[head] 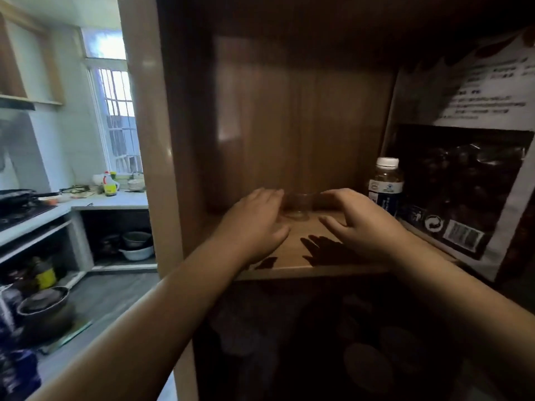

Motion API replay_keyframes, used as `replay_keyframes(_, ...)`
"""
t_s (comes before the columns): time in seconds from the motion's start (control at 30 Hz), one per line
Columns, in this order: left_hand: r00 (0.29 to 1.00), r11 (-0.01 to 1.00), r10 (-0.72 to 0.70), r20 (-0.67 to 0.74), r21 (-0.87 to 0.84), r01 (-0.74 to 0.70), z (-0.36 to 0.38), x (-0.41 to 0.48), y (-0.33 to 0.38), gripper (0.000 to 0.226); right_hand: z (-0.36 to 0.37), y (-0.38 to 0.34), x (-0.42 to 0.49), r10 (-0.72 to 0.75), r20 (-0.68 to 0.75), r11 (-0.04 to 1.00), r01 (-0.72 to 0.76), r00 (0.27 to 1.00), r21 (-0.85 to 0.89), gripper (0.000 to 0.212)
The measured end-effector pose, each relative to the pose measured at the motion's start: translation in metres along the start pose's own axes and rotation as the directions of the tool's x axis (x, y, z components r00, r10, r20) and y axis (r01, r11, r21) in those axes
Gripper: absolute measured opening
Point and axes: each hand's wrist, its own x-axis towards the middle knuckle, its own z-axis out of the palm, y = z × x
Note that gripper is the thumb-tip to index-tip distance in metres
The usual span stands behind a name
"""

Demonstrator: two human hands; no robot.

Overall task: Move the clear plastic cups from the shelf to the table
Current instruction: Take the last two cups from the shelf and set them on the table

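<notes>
A clear plastic cup [298, 205] stands near the back of a wooden shelf [292, 264] inside a brown cabinet. Both my hands reach into the compartment on either side of it. My left hand [254, 224] is just left of the cup, fingers spread, its fingertips close to the cup's side. My right hand [359, 221] is just right of the cup, fingers curved and apart. Whether either hand touches the cup I cannot tell. The image is blurred and the cup is faint. No table is in view.
A small bottle with a white cap [386, 186] stands at the shelf's right, next to a large dark printed bag [463, 183]. The cabinet's side panel [150, 140] rises on the left. Beyond it lie a kitchen counter [110, 201], pots and a window.
</notes>
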Motion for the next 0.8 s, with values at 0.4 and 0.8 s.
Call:
replay_keyframes(0.4,0.990,0.991,-0.132,0.052,0.018,0.131,0.051,0.071,-0.016,0.053,0.048,0.045,0.089,-0.085,0.133,0.996,0.083,0.987,0.027,0.043)
replay_keyframes(0.8,0.995,0.994,-0.102,0.019,0.050,0.100,0.048,0.072,-0.008,0.019,0.050,0.051,0.079,-0.091,0.099,0.996,0.092,0.991,0.001,0.012)
